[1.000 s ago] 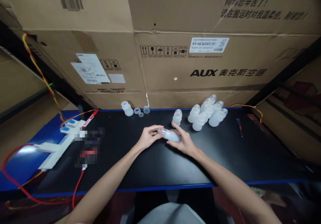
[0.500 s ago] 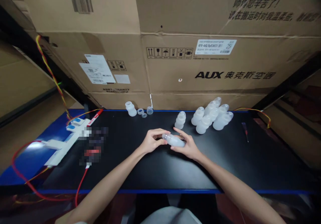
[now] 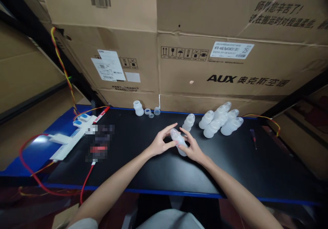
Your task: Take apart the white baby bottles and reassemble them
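Note:
A small frosted baby bottle [image 3: 182,149] with a clear domed cap [image 3: 175,133] leans between my hands above the black tabletop. My right hand [image 3: 192,148] is closed round its body, thumb on the near side. My left hand [image 3: 162,142] curves about the capped end, its thumb against the bottle and its fingers stretched behind the cap. Just beyond stands a similar capped bottle [image 3: 189,122]. Farther left at the back are an uncapped bottle [image 3: 138,108], a ring [image 3: 147,111], a small clear disc-like piece [image 3: 151,116] and a loose domed cap [image 3: 157,111].
Several capped bottles [image 3: 212,128] stand grouped at the back right. Beyond them lies a screwdriver [image 3: 253,139]. A power strip [image 3: 74,138] with cables and a red marker [image 3: 101,114] is on the left. A large cardboard box [image 3: 184,65] walls off the back.
The bottle has swung from lying nearly sideways to a steeper tilt, cap up. My left fingers have spread and reached farther behind the cap. The whole view has shifted slightly.

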A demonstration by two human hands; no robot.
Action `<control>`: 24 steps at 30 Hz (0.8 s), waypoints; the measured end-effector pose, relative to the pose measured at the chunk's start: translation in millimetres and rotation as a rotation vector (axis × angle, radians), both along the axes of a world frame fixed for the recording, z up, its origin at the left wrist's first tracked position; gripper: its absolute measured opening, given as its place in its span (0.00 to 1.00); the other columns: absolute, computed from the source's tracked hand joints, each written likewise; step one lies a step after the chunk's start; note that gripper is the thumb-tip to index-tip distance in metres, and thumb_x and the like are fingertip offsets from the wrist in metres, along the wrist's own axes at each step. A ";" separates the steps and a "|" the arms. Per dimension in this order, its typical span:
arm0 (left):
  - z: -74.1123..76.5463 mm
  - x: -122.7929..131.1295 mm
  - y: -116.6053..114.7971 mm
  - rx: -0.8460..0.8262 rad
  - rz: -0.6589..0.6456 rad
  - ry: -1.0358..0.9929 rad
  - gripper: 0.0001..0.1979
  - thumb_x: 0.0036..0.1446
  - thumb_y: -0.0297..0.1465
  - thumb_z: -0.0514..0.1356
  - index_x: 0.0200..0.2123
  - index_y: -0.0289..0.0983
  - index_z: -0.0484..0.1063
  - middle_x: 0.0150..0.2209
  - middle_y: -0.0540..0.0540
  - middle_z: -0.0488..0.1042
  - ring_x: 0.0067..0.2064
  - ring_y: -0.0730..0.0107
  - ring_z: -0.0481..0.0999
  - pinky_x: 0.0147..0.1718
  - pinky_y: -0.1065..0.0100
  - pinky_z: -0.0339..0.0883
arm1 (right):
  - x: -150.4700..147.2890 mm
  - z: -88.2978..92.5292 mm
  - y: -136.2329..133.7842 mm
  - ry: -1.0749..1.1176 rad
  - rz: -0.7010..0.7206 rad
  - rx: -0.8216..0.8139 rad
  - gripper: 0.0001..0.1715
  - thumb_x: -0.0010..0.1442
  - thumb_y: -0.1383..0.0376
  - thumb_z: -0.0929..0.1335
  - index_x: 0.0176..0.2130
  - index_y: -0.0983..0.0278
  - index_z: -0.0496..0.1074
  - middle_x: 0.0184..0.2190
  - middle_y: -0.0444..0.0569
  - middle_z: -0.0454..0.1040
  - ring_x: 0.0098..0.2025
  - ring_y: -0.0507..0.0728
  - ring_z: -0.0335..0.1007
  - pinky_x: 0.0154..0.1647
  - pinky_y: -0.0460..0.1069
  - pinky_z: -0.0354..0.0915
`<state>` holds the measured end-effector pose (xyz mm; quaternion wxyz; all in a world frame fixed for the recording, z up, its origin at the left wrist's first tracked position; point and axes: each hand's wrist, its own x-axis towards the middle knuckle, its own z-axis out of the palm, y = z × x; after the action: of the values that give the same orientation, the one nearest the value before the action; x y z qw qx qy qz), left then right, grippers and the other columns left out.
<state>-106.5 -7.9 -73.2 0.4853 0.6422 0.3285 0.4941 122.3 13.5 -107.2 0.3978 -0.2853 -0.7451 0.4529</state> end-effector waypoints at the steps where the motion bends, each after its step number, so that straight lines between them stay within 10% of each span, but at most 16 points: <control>1: 0.8 0.0 -1.0 0.035 0.030 0.044 0.44 0.62 0.37 0.73 0.76 0.38 0.59 0.55 0.37 0.82 0.55 0.56 0.84 0.62 0.57 0.72 | 1.4 0.5 0.6 -0.022 -0.002 0.017 0.47 0.71 0.50 0.73 0.76 0.62 0.55 0.47 0.52 0.82 0.45 0.60 0.78 0.52 0.56 0.73; 10: -5.9 -43.9 27.3 0.541 0.285 0.619 0.31 0.62 0.42 0.72 0.65 0.41 0.74 0.52 0.41 0.84 0.53 0.54 0.83 0.59 0.54 0.72 | 5.8 5.6 1.2 -0.114 -0.095 0.193 0.24 0.72 0.52 0.72 0.61 0.60 0.70 0.53 0.54 0.79 0.50 0.62 0.78 0.53 0.55 0.72; 13: -12.6 -73.4 49.3 0.481 0.638 0.787 0.15 0.69 0.40 0.63 0.54 0.39 0.80 0.51 0.38 0.82 0.55 0.50 0.80 0.61 0.49 0.69 | 7.0 11.4 2.9 -0.074 -0.226 0.344 0.21 0.71 0.52 0.73 0.57 0.61 0.74 0.51 0.55 0.76 0.51 0.63 0.74 0.53 0.57 0.71; 17: -24.8 -103.9 67.2 0.279 0.993 0.948 0.24 0.67 0.39 0.63 0.62 0.34 0.75 0.58 0.31 0.76 0.61 0.40 0.73 0.62 0.45 0.68 | 10.5 17.2 7.0 -0.045 -0.369 0.445 0.20 0.69 0.53 0.75 0.55 0.60 0.77 0.43 0.52 0.72 0.41 0.60 0.69 0.42 0.54 0.70; 24: -37.3 -114.6 76.8 0.165 0.884 1.133 0.35 0.69 0.45 0.60 0.73 0.35 0.64 0.73 0.34 0.65 0.68 0.36 0.67 0.64 0.42 0.66 | 11.0 17.9 8.2 -0.074 -0.342 0.414 0.22 0.69 0.58 0.76 0.59 0.58 0.74 0.48 0.52 0.78 0.45 0.61 0.73 0.46 0.56 0.72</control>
<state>-221.1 68.9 -110.5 -0.0548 0.6414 0.7202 0.2587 133.3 21.7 -89.3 0.4909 -0.3358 -0.7769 0.2065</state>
